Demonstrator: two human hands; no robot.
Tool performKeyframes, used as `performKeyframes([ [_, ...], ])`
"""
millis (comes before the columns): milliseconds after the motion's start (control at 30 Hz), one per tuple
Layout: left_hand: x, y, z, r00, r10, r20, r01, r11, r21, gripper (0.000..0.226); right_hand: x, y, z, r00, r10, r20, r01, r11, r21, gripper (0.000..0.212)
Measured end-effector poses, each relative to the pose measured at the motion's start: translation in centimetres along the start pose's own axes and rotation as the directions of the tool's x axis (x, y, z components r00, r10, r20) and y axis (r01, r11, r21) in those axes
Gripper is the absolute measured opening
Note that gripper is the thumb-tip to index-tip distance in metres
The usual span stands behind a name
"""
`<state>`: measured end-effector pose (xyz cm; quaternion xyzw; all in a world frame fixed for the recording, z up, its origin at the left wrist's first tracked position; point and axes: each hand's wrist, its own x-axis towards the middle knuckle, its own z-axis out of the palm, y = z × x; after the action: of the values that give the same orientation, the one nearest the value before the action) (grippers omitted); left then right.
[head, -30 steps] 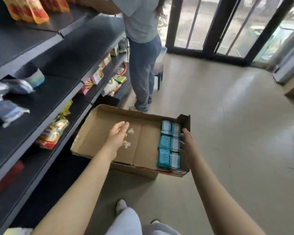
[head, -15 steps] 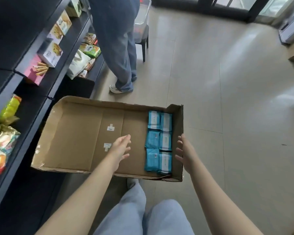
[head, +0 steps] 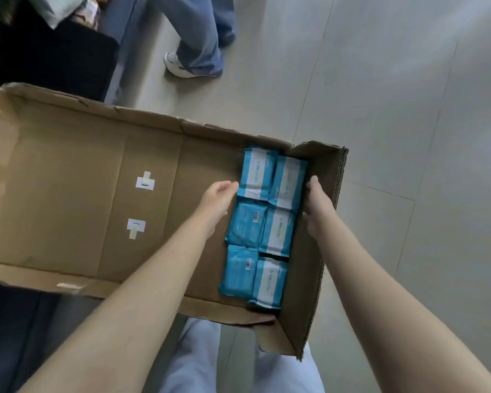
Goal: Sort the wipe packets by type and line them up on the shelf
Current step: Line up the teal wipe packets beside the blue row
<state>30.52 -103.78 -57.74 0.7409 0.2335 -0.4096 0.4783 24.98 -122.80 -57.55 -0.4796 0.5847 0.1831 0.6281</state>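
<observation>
Looking at it, you're barely started. All six blue wipe packets (head: 262,222) sit in two columns at the right end of the cardboard box (head: 68,180), some label-up and some barcode-up. Your left hand (head: 216,202) is just beside the left column. Your right hand (head: 318,208) is between the right column and the box wall. Fingers on both look loose and released, gripping nothing. Sorting and shelving are all ahead of you, I'd say.
</observation>
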Motion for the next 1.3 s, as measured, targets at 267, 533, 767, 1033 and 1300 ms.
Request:
performKeyframes([
  [267, 6.8, 0.7, 4.7, 1.000, -0.002, -0.029, 0.001, 1.000, -0.030, 0.062, 6.1, -0.5, 1.3, 1.000, 0.001, -0.029, -0.006, 0.987, -0.160, 0.063],
  [533, 8.6, -1.4, 3.8, 0.976, 0.003, -0.217, 0.002, 1.000, 0.020, 0.034, 7.6, -0.3, 2.1, 0.993, -0.099, -0.066, 0.067, 0.925, -0.373, 0.057],
  [767, 6.7, -5.0, 2.1, 0.988, -0.041, -0.146, 0.021, 0.991, -0.133, 0.031, 7.0, 0.7, 2.4, 0.985, -0.173, -0.016, 0.159, 0.932, -0.325, 0.029],
  [1033, -5.4, -7.8, -6.5, 0.988, 0.045, -0.149, -0.130, 0.768, -0.627, 0.035, -6.7, 2.2, 4.5, 0.948, -0.256, 0.188, 0.266, 0.963, -0.029, 0.035],
  [1300, -30.2, -8.2, -25.6, 0.926, 0.270, -0.265, -0.377, 0.599, -0.706, 0.047, -30.8, 1.5, 13.8, 0.752, -0.417, 0.510, 0.318, 0.908, 0.274, 0.021],
])
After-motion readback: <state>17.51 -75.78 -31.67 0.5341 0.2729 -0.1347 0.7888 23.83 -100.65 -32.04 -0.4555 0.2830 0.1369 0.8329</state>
